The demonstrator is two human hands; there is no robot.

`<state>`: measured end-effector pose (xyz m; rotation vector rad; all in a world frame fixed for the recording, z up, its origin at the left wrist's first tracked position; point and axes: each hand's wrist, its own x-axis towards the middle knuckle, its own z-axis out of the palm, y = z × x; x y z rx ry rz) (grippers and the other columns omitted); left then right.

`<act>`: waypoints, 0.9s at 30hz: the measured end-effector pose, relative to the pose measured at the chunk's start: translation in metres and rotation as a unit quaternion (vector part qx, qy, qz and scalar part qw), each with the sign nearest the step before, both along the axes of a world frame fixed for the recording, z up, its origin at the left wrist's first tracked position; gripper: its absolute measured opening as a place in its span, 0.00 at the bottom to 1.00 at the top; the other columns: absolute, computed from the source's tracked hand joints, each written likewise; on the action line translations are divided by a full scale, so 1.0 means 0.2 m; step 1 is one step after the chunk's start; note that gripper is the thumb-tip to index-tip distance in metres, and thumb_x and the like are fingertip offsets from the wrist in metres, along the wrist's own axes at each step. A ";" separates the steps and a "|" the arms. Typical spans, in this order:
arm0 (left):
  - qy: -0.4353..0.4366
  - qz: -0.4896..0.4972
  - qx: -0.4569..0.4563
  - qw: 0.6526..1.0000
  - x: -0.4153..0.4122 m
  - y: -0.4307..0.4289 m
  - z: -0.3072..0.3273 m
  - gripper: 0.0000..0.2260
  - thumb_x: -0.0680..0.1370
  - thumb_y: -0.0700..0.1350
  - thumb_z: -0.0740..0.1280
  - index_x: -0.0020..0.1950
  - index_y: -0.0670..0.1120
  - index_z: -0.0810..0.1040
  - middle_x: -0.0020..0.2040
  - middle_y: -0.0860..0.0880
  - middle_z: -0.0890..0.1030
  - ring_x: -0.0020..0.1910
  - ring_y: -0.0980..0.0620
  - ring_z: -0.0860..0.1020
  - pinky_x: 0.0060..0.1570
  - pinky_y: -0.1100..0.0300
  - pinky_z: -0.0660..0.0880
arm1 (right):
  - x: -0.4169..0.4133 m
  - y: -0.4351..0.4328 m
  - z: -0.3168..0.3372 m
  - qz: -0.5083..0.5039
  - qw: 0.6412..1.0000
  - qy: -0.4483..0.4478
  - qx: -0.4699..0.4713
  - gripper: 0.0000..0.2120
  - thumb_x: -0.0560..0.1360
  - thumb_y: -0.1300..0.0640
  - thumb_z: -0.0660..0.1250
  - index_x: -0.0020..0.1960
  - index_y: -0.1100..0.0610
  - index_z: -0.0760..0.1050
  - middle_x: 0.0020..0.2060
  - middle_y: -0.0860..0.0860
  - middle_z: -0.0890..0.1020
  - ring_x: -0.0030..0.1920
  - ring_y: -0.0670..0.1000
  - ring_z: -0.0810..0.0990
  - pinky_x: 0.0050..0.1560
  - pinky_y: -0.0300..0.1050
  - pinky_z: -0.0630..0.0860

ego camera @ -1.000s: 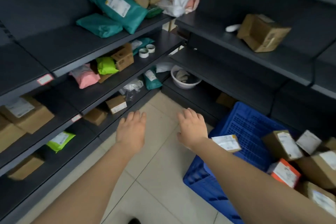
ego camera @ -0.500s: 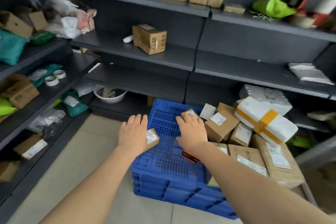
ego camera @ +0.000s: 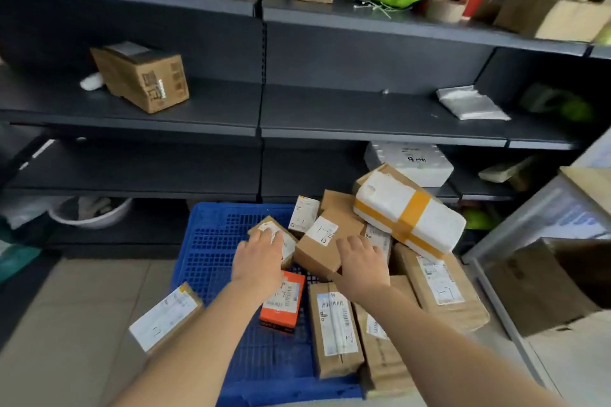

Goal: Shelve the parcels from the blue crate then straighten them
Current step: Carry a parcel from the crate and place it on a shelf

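The blue crate (ego camera: 211,241) stands on the floor below the dark shelves, with several parcels piled in its right half. My left hand (ego camera: 259,261) hangs flat, fingers straight, over a small brown box (ego camera: 289,236) with a white label. My right hand (ego camera: 362,263) hovers open over a bigger brown box (ego camera: 322,246). An orange box (ego camera: 284,302) lies under my left wrist. A long brown parcel (ego camera: 334,330) lies below my right forearm. A white parcel with yellow tape (ego camera: 410,215) tops the pile. I cannot tell if either hand touches a parcel.
A labelled brown box (ego camera: 165,317) leans at the crate's left front corner. The middle shelf (ego camera: 297,116) holds one brown box (ego camera: 142,76) at left and a white bag (ego camera: 469,102) at right. A white bowl (ego camera: 89,213) sits low left. An open carton (ego camera: 549,287) stands right.
My view swung right from the left shelves to face the crate. Both hands came down from over the floor to just above the parcels in the crate.
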<state>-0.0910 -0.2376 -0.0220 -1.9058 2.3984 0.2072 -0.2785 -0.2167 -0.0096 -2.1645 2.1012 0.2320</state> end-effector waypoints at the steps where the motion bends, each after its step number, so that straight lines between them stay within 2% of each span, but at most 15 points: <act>1: -0.001 -0.008 0.010 1.000 -0.04 -0.05 -0.03 0.32 0.77 0.50 0.67 0.77 0.46 0.55 0.75 0.48 0.61 0.73 0.47 0.59 0.67 0.51 0.63 | -0.04 -0.04 -0.04 -0.009 1.000 -0.002 0.008 0.29 0.76 0.45 0.65 0.73 0.52 0.61 0.68 0.52 0.68 0.71 0.55 0.63 0.68 0.52 0.63; 6: 0.018 -0.036 0.060 0.997 -0.21 -0.31 -0.19 0.34 0.77 0.53 0.66 0.78 0.46 0.53 0.74 0.48 0.63 0.73 0.47 0.61 0.67 0.50 0.64 | -0.18 -0.21 -0.24 -0.062 0.996 -0.043 0.044 0.29 0.77 0.44 0.63 0.74 0.52 0.60 0.69 0.52 0.69 0.70 0.54 0.64 0.68 0.52 0.63; 9: 0.050 -0.036 0.119 0.991 -0.29 -0.42 -0.31 0.38 0.77 0.54 0.66 0.79 0.46 0.48 0.77 0.47 0.58 0.75 0.47 0.58 0.70 0.49 0.63 | -0.24 -0.29 -0.37 -0.097 0.991 -0.059 0.069 0.28 0.77 0.43 0.61 0.73 0.52 0.62 0.68 0.51 0.70 0.70 0.54 0.65 0.68 0.52 0.64; 13: 0.092 -0.006 0.190 0.977 -0.39 -0.56 -0.48 0.37 0.79 0.54 0.64 0.79 0.46 0.45 0.79 0.44 0.52 0.77 0.46 0.53 0.73 0.49 0.59 | -0.29 -0.40 -0.55 -0.145 0.979 -0.106 0.097 0.23 0.78 0.42 0.58 0.68 0.53 0.68 0.65 0.52 0.73 0.68 0.55 0.67 0.66 0.52 0.66; 16: 0.126 0.035 0.220 0.967 -0.44 -0.65 -0.59 0.37 0.79 0.54 0.64 0.79 0.46 0.44 0.78 0.44 0.54 0.76 0.45 0.56 0.73 0.49 0.59 | -0.32 -0.47 -0.68 -0.180 0.964 -0.153 0.119 0.24 0.78 0.41 0.56 0.67 0.55 0.69 0.64 0.53 0.74 0.67 0.56 0.69 0.67 0.53 0.67; 18: 0.154 0.064 0.242 0.956 -0.46 -0.69 -0.66 0.37 0.79 0.53 0.64 0.79 0.46 0.44 0.77 0.44 0.58 0.73 0.44 0.62 0.70 0.49 0.64 | -0.32 -0.50 -0.76 -0.208 0.950 -0.193 0.127 0.25 0.79 0.39 0.55 0.66 0.56 0.69 0.63 0.54 0.75 0.66 0.56 0.70 0.66 0.54 0.68; 20: 0.190 0.094 0.266 0.940 -0.49 -0.71 -0.69 0.36 0.79 0.52 0.64 0.79 0.47 0.46 0.73 0.45 0.66 0.69 0.45 0.68 0.65 0.50 0.69 | -0.31 -0.51 -0.82 -0.238 0.931 -0.247 0.127 0.25 0.78 0.38 0.56 0.65 0.56 0.70 0.60 0.54 0.76 0.63 0.56 0.72 0.63 0.53 0.71; 22: 0.221 0.116 0.279 0.927 -0.50 -0.71 -0.71 0.32 0.77 0.51 0.66 0.77 0.49 0.54 0.69 0.48 0.71 0.65 0.47 0.72 0.62 0.50 0.71 | -0.30 -0.50 -0.85 -0.264 0.914 -0.290 0.107 0.22 0.79 0.40 0.57 0.62 0.55 0.71 0.55 0.53 0.79 0.57 0.55 0.76 0.57 0.52 0.74; 25: 0.254 0.138 0.278 0.916 -0.52 -0.66 -0.70 0.21 0.77 0.48 0.67 0.68 0.50 0.65 0.64 0.51 0.75 0.61 0.50 0.74 0.59 0.51 0.73 | -0.30 -0.47 -0.84 -0.291 0.897 -0.327 0.055 0.15 0.80 0.45 0.58 0.56 0.56 0.71 0.50 0.53 0.80 0.50 0.54 0.79 0.49 0.50 0.76; 27: 0.282 0.163 0.262 0.909 -0.52 -0.61 -0.67 0.21 0.77 0.47 0.67 0.68 0.51 0.65 0.64 0.51 0.74 0.61 0.50 0.74 0.58 0.53 0.72 | -0.30 -0.44 -0.81 -0.285 0.891 -0.352 0.027 0.14 0.80 0.47 0.59 0.58 0.56 0.71 0.51 0.52 0.80 0.49 0.54 0.79 0.47 0.49 0.76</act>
